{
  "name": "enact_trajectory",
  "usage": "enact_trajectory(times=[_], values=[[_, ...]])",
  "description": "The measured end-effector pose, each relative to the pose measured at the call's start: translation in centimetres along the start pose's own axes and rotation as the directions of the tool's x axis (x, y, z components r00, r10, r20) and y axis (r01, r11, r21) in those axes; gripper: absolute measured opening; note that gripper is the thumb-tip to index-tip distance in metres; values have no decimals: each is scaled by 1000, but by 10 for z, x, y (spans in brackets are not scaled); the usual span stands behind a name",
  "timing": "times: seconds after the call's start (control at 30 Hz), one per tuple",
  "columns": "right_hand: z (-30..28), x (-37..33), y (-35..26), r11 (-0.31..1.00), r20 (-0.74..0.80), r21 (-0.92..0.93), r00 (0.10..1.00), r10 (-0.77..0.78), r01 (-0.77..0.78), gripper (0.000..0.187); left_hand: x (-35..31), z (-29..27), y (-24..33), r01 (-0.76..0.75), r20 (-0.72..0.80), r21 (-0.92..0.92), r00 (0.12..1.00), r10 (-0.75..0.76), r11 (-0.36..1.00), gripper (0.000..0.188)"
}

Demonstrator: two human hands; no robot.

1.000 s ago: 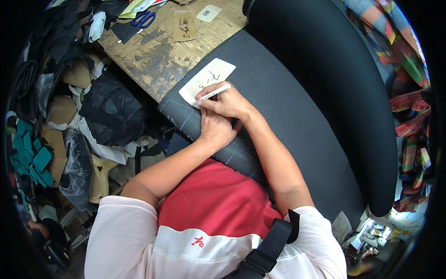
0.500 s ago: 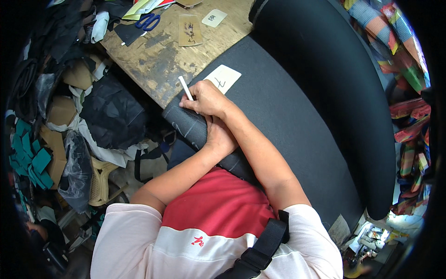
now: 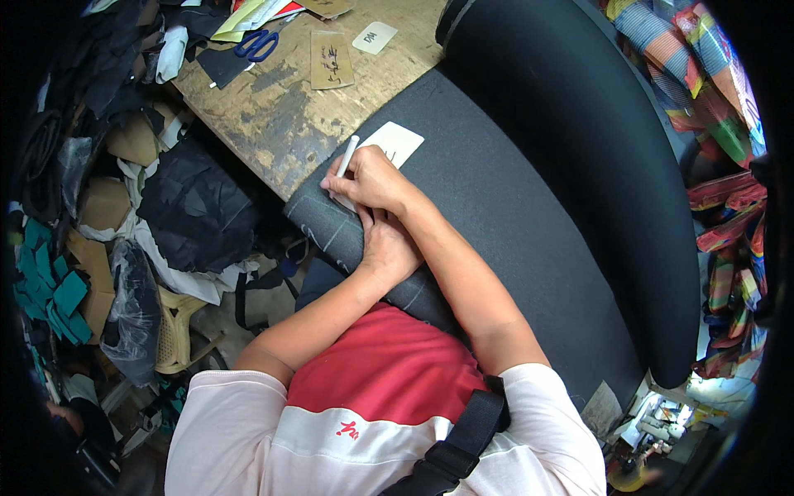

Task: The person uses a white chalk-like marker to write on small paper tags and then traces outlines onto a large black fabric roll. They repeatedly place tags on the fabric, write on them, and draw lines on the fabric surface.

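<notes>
My right hand [image 3: 374, 178] is closed around a slim white marking pen [image 3: 348, 155], its tip low near the fabric's left edge. Black fabric [image 3: 488, 182] lies spread beneath both hands, with pale drawn lines near its front left edge. My left hand [image 3: 389, 246] rests on the fabric just under my right wrist. Its visible fingers are stretched out flat, partly covered by the right hand. A cream card [image 3: 403, 142] with a dark mark lies on the fabric beyond my right hand, partly hidden by it. A pale edge shows under the right fingers; I cannot tell what it belongs to.
A thick black fabric roll [image 3: 579, 165] lies along the right. On the worn wooden table [image 3: 248, 124] are blue-handled scissors [image 3: 257, 46], a brown card [image 3: 332, 61] and a small cream card [image 3: 374, 37]. Scraps and bags, including a dark bundle [image 3: 198, 202], crowd the left.
The white pen has swung from leaning left to leaning right, and the right fingers have shifted slightly. The left hand stays in about the same place. The whole view has shifted a little.
</notes>
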State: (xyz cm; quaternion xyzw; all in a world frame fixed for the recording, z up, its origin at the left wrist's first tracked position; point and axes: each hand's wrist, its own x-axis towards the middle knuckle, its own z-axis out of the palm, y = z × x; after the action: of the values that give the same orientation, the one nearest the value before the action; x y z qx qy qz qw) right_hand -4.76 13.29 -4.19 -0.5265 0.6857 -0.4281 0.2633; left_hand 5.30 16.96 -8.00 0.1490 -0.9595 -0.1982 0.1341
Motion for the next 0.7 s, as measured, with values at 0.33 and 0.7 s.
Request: enact_trajectory(times=[0.33,0.7], values=[[-26,18,14,961,-302,-127,933,199,-246,21,7,-21,10,111,174,88,977,-125,990,87],[-70,10,52,921,-610,-157,768,194,-357,15,72,-63,-27,28,436,129,896,-82,991,68]])
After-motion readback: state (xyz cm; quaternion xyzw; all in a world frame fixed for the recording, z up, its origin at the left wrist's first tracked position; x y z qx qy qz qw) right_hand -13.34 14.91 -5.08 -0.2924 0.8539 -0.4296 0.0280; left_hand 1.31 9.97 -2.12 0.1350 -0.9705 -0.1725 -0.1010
